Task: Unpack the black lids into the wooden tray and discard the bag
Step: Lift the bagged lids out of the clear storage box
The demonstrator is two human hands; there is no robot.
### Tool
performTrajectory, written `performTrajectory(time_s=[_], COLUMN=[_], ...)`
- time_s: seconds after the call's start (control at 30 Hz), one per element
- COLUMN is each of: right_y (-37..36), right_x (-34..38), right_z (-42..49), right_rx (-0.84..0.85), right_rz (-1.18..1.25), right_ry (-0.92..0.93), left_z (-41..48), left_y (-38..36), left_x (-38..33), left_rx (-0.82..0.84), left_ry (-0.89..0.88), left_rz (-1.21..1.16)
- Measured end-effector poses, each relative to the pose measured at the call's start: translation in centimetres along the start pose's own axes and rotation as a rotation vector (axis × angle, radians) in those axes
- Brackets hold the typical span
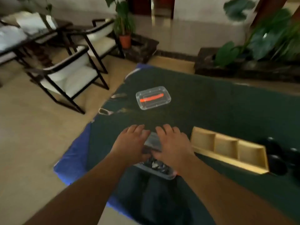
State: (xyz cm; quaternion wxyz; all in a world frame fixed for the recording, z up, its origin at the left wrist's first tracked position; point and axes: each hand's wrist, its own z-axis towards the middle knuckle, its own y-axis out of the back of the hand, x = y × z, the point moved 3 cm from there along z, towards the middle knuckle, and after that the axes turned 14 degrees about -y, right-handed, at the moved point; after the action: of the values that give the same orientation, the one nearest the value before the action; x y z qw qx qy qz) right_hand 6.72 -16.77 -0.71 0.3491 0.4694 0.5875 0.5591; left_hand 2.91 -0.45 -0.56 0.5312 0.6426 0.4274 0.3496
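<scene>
A dark green cloth-covered table [219, 101] fills most of the view, with a blue cover [76, 153] showing along its left edge above the beige floor. To the left stand two dark-framed chairs with white cushions [71, 77], and a potted plant in an orange pot [125, 40] stands behind them; broad-leaved green plants [263, 41] rise beyond the table's far right side.

On the right part of the table lies a long wooden tray with three open compartments [227, 151], set at a slant; no lids can be seen in the compartments. Just past its right end sit some dark round objects [276, 159], too blurred to identify. Farther back, near the table's middle, rests a clear rectangular plastic container [153, 97] with an orange-red strip [151, 97] inside it.

Close to the person, between both forearms, lies a clear plastic bag holding black lids [155, 166], resting on the table just beside the tray's left end. The left hand [133, 142] lies palm down on the bag's upper left part, fingers spread forward, and the right hand [172, 143] lies palm down on its upper right part. Both hands touch the bag, thumbs tucked toward each other over the plastic, but blur makes it impossible to tell whether either is gripping or only pressing.
</scene>
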Motion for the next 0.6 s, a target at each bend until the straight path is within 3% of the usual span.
performTrajectory(time_s=[0.23,0.4,0.6], right_y=[-9.3,-11.1,-11.0], right_x=[0.4,0.0,0.1], right_z=[0.5,2.3,4.0], right_rx=[0.174,0.375,0.526], right_rz=[0.027,-0.048,-0.06], right_ry=[-0.062,-0.106,-0.09], left_z=[2.3,5.7,7.3], left_y=[-7.3,-9.6,-11.2], left_x=[0.8,0.3,0.1], left_rx=[0.145,0.32,0.367], left_ry=[-0.142,-0.215,-0.184], left_rz=[-0.054,-0.012,-0.004])
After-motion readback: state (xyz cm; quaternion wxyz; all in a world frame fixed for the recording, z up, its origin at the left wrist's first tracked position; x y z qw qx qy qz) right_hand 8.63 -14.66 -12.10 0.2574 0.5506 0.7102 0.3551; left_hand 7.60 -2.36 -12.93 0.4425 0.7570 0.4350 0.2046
